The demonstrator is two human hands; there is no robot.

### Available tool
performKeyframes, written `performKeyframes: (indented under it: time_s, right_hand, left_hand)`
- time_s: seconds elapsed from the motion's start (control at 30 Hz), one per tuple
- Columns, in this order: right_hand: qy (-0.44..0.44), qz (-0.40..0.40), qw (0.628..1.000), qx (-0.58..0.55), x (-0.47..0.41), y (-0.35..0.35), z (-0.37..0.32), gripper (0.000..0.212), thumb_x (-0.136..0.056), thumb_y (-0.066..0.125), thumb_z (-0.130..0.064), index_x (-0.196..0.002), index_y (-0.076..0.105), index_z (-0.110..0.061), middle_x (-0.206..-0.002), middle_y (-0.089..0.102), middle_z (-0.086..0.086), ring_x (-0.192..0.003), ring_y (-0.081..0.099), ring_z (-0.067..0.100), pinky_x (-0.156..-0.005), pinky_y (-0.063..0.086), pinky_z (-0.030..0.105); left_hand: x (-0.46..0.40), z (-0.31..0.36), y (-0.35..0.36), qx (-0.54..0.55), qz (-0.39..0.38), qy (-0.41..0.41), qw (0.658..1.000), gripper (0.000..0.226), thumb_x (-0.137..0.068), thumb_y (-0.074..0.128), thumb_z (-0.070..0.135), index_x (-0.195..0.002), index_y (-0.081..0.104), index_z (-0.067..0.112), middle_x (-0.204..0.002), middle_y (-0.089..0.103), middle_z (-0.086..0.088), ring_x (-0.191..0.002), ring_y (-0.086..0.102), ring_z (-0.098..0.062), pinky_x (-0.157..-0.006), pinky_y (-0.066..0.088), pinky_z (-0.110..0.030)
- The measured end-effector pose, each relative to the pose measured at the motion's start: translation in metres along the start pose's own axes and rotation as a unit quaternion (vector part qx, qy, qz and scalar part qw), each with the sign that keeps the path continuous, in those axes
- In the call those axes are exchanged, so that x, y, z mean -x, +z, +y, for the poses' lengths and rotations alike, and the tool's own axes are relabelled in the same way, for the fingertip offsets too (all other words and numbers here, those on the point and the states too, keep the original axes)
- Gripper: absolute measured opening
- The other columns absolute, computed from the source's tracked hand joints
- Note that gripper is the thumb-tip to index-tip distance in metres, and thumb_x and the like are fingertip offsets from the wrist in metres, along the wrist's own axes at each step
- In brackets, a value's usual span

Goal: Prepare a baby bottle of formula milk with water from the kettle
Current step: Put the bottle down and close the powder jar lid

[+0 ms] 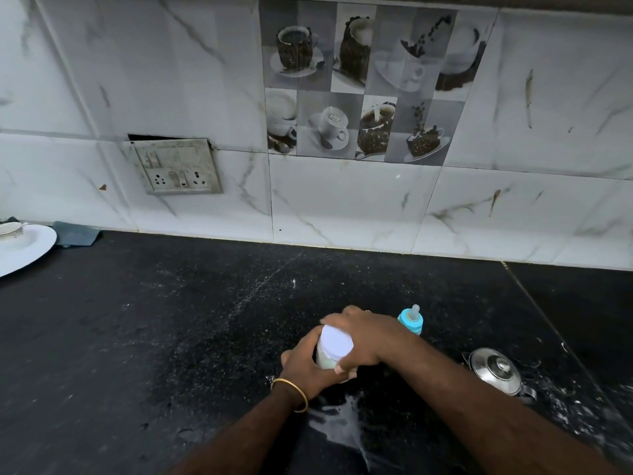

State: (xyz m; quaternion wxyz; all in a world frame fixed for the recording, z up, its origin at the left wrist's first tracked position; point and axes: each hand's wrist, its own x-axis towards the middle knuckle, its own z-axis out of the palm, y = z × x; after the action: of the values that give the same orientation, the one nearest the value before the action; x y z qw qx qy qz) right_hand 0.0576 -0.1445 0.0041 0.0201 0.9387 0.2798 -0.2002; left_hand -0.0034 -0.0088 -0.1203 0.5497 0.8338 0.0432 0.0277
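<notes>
Low in the centre of the frame, both hands clasp a white-lidded jar (331, 351) of pale powder standing on the black counter (137, 337). The left hand (305, 365), a gold bangle (291, 394) at its wrist, curls round the jar's side; the right hand (363, 337) arches over the lid, fingers and thumb gripping its rim. Just behind the right hand stands the blue-capped baby bottle (411, 320). At lower right sits the steel kettle (496, 373). White spillage (339, 426) lies beneath the forearms. A white plate (24, 248) rests at the left edge.
</notes>
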Motion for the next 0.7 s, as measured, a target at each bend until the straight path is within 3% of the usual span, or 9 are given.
performKeyframes:
  time_s: [0.07,0.13,0.2,0.27,0.37,0.5,0.7]
  right_hand:
    - [0.031,0.041,0.998,0.027,0.002,0.0,0.0,0.076,-0.073,0.06,-0.072,-0.134,0.045,-0.029,-0.126,0.059,0.0,-0.11,0.06,0.023,-0.084,0.047,0.04]
    - [0.03,0.036,0.999,-0.003,0.001,0.006,0.003,0.09,-0.068,0.065,-0.073,-0.143,0.037,-0.031,-0.134,0.053,0.0,-0.118,0.056,0.026,-0.09,0.048,0.042]
    - [-0.013,0.018,1.0,-0.002,0.001,0.008,0.004,0.096,-0.068,0.073,-0.062,-0.148,0.026,-0.039,-0.139,0.047,-0.002,-0.123,0.052,0.026,-0.091,0.049,0.043]
    - [-0.017,0.051,0.998,0.035,-0.002,0.008,0.007,0.08,-0.076,0.064,-0.067,-0.144,0.033,-0.037,-0.136,0.051,-0.001,-0.118,0.055,0.025,-0.088,0.048,0.042]
    - [-0.061,0.079,0.991,0.086,-0.005,0.01,0.007,0.083,-0.078,0.05,-0.078,-0.147,0.029,-0.038,-0.135,0.05,0.003,-0.116,0.055,0.028,-0.086,0.047,0.044]
    - [-0.158,0.115,0.966,0.167,-0.009,0.018,0.011,0.069,-0.085,0.048,-0.072,-0.14,0.037,-0.032,-0.121,0.052,0.009,-0.102,0.058,0.031,-0.074,0.043,0.041]
    - [-0.176,0.145,0.955,0.188,-0.02,0.037,0.013,0.067,-0.09,0.033,-0.071,-0.136,0.037,-0.022,-0.116,0.054,0.015,-0.089,0.061,0.034,-0.062,0.041,0.04]
  left_hand:
    - [-0.001,0.001,-0.001,0.01,-0.007,-0.007,1.0,0.074,-0.053,0.094,0.041,-0.115,0.054,0.048,-0.114,0.065,0.021,-0.11,0.059,0.002,-0.086,0.043,-0.007]
    - [0.0,0.003,-0.002,0.0,-0.001,-0.005,1.0,0.077,-0.051,0.092,0.046,-0.117,0.054,0.045,-0.114,0.064,0.023,-0.111,0.058,0.004,-0.086,0.039,-0.008]
    - [-0.001,0.005,-0.003,-0.024,0.007,-0.003,1.0,0.08,-0.047,0.091,0.055,-0.117,0.052,0.045,-0.113,0.062,0.026,-0.11,0.055,0.006,-0.092,0.037,-0.018]
    - [-0.005,0.006,-0.005,-0.019,-0.006,-0.016,1.0,0.084,-0.042,0.092,0.055,-0.115,0.052,0.046,-0.111,0.063,0.024,-0.11,0.056,0.004,-0.098,0.043,-0.029]
    - [-0.012,0.003,-0.009,-0.001,-0.056,-0.017,0.998,0.097,-0.036,0.098,0.051,-0.121,0.05,0.046,-0.118,0.064,0.018,-0.114,0.059,-0.004,-0.098,0.052,-0.039]
    - [-0.014,0.002,-0.011,0.013,-0.077,-0.011,0.997,0.095,-0.039,0.101,0.037,-0.12,0.052,0.047,-0.12,0.066,0.018,-0.115,0.06,0.0,-0.098,0.053,-0.029]
    - [-0.016,0.0,-0.008,0.024,-0.052,0.014,0.998,0.079,-0.042,0.101,0.032,-0.111,0.062,0.035,-0.109,0.07,0.015,-0.104,0.065,0.0,-0.087,0.055,-0.022]
